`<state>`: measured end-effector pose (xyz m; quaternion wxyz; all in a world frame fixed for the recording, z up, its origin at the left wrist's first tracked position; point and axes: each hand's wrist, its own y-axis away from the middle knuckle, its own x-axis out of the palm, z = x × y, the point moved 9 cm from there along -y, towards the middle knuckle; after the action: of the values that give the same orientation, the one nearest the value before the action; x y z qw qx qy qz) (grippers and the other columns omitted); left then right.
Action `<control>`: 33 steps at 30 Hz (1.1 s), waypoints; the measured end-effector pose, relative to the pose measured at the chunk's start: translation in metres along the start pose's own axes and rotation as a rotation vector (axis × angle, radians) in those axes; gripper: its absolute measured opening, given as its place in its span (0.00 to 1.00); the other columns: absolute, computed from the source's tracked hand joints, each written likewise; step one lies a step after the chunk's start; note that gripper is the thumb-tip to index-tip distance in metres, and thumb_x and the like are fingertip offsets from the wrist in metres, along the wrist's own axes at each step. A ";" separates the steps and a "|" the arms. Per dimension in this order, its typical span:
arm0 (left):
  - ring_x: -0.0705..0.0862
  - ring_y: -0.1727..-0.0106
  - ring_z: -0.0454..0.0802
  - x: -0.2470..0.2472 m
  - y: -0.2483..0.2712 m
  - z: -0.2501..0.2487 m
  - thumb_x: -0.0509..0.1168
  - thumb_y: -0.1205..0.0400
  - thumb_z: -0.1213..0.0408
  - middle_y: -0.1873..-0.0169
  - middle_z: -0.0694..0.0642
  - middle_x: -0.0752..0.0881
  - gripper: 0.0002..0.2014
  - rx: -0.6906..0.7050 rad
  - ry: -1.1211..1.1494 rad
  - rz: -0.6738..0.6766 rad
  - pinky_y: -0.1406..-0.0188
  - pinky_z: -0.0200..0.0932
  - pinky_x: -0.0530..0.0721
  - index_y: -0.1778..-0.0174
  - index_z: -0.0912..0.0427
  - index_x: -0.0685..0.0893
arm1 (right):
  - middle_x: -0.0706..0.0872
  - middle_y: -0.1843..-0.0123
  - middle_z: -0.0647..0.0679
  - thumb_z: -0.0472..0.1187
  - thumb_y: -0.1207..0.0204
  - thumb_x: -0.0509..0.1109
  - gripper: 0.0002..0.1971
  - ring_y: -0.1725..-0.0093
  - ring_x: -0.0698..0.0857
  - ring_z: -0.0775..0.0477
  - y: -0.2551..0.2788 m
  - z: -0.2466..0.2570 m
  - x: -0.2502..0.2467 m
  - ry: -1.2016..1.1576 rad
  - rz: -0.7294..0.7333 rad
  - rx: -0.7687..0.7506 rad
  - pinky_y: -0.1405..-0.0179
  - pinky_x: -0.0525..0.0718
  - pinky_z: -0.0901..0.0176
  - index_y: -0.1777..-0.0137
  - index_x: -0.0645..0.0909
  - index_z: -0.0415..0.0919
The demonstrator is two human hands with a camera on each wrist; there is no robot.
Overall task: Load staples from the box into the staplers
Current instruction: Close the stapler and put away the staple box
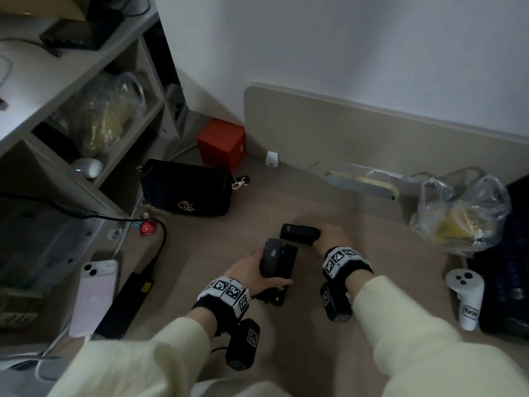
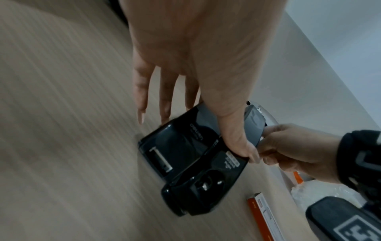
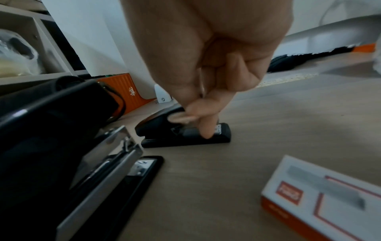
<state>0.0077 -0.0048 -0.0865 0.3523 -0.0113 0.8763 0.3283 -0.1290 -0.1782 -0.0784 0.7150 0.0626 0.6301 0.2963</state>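
A large black stapler point(image 1: 279, 267) lies on the wooden desk with its grey top point(image 1: 272, 253) swung up; its metal magazine point(image 3: 103, 163) shows open. My left hand point(image 1: 257, 267) grips this stapler, the thumb point(image 2: 235, 138) laid across it. Just beyond stands a small black stapler point(image 1: 299, 233). My right hand point(image 1: 320, 236) pinches its front end, thumb on the top and index fingertip point(image 3: 206, 134) pressed at the nose. The white and orange staple box point(image 3: 321, 195) lies on the desk near my right wrist, hidden in the head view.
A black handbag point(image 1: 186, 190) and a red box point(image 1: 221, 144) sit behind the staplers. On the left lie a pink phone point(image 1: 94, 296) and a power brick point(image 1: 126, 305). At right are a plastic bag point(image 1: 461, 213), a white controller point(image 1: 465, 293) and a keyboard point(image 1: 506, 267).
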 end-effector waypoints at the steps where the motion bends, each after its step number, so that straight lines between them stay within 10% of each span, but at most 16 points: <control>1: 0.81 0.36 0.49 0.000 0.000 -0.001 0.68 0.45 0.22 0.35 0.47 0.80 0.52 -0.001 -0.001 -0.002 0.37 0.52 0.82 0.26 0.43 0.68 | 0.88 0.47 0.39 0.37 0.25 0.64 0.15 0.47 0.87 0.36 -0.001 -0.008 -0.002 0.013 -0.008 0.028 0.55 0.83 0.53 0.40 0.84 0.44; 12: 0.81 0.35 0.50 0.000 0.002 -0.003 0.70 0.41 0.26 0.34 0.48 0.82 0.50 0.013 0.030 0.011 0.36 0.49 0.81 0.24 0.43 0.68 | 0.82 0.33 0.38 0.31 0.25 0.61 0.29 0.37 0.83 0.35 0.024 -0.001 0.007 0.026 0.031 -0.086 0.42 0.83 0.49 0.26 0.71 0.56; 33: 0.83 0.36 0.51 0.014 0.012 0.011 0.82 0.39 0.47 0.37 0.49 0.85 0.47 0.027 -0.081 0.040 0.40 0.43 0.81 0.24 0.46 0.68 | 0.86 0.43 0.37 0.37 0.21 0.58 0.34 0.50 0.87 0.38 0.102 0.013 0.048 -0.193 0.116 -0.148 0.57 0.81 0.52 0.20 0.49 0.60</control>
<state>0.0006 0.0135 -0.0943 0.3812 0.0241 0.8657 0.3237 -0.1503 -0.0671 -0.0702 0.7567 0.0743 0.5299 0.3755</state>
